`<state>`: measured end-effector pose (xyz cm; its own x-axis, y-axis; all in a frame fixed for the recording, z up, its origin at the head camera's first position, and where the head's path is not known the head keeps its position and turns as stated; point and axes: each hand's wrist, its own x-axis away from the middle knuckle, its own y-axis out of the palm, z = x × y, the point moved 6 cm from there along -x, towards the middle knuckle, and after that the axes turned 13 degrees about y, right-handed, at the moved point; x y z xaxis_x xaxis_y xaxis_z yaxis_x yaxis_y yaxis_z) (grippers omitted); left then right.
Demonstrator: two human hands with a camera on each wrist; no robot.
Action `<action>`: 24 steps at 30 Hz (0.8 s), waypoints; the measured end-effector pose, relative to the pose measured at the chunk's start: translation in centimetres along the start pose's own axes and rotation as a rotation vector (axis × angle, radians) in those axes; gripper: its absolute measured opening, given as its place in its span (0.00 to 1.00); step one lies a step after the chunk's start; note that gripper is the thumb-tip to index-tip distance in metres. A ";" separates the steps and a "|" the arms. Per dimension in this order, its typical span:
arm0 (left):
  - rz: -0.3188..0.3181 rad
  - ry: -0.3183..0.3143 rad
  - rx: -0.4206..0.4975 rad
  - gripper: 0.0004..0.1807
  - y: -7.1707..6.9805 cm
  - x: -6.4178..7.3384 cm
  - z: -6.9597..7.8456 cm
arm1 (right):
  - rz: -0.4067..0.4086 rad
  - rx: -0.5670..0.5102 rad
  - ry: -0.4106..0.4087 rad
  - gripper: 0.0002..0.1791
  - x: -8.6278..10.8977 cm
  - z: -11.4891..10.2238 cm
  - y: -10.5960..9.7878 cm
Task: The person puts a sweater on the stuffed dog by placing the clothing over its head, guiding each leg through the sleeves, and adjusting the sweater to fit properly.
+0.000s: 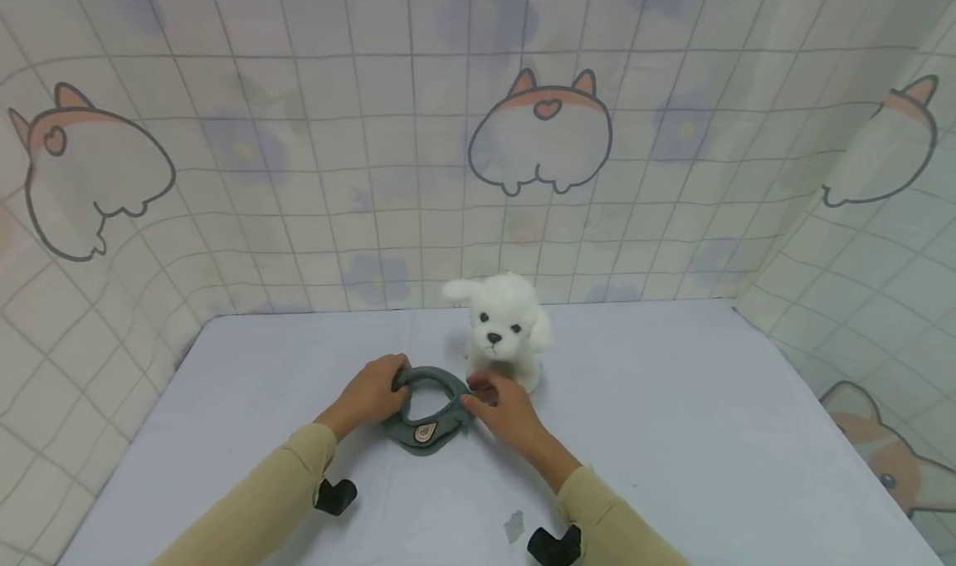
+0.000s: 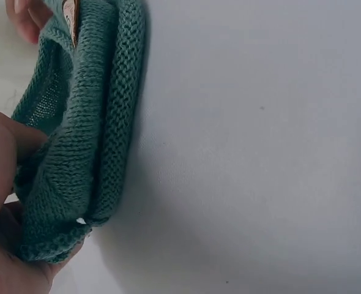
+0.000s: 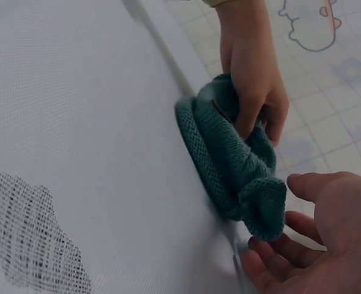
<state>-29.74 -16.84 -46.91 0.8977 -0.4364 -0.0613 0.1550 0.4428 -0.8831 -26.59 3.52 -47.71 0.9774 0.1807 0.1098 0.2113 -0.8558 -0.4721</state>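
A green knitted band point(image 1: 451, 423) forms a ring on the white table, with a small tan patch point(image 1: 424, 432) on its front. My left hand point(image 1: 369, 392) pinches the band's left side; in the left wrist view its thumb goes into the opening of the knit point(image 2: 76, 141). At the right end, my right hand point(image 1: 511, 412) is close by with thumb and fingers apart. The right wrist view shows those spread fingers beside the knit's loose end point(image 3: 265, 205), without a grip on it. Just behind the right hand sits a white plush dog point(image 1: 504, 317).
The white table point(image 1: 672, 433) spreads to both sides, with a grey mark point(image 1: 514, 526) near its front. Hanging cloth point(image 1: 336, 134) with a grid and corgi print encloses the back and sides. Black wrist devices point(image 1: 335, 497) sit under both sleeves.
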 end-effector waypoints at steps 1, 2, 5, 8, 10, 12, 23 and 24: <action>0.002 0.008 0.004 0.05 0.0 0.1 0.2 | -0.001 0.003 0.002 0.19 0.0 0.0 0.1; 0.006 0.015 0.008 0.05 -0.1 0.2 0.4 | -0.002 0.007 0.006 0.20 0.0 -0.1 0.1; 0.017 0.038 0.019 0.05 -0.4 0.5 1.3 | -0.011 0.009 0.013 0.21 -0.1 -0.2 0.4; 0.028 0.060 0.030 0.06 -0.6 0.8 2.1 | -0.029 -0.001 0.020 0.23 -0.1 -0.2 0.6; 0.032 0.072 0.035 0.06 -0.8 1.0 2.6 | -0.040 -0.006 0.014 0.24 -0.2 -0.3 0.8; 0.036 0.087 0.047 0.06 -1.0 1.2 3.1 | -0.043 -0.005 0.005 0.25 -0.1 -0.4 0.9; 0.079 0.182 0.065 0.06 -2.0 2.1 5.6 | -0.033 0.024 -0.007 0.21 0.2 -0.5 0.9; 0.083 0.191 0.067 0.06 -2.1 2.2 5.8 | -0.030 0.025 -0.004 0.21 0.2 -0.4 0.8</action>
<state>-25.69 -14.17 -42.46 0.8151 -0.5338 -0.2253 0.1162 0.5316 -0.8390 -26.18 2.66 -47.71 0.9707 0.2077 0.1209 0.2403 -0.8378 -0.4902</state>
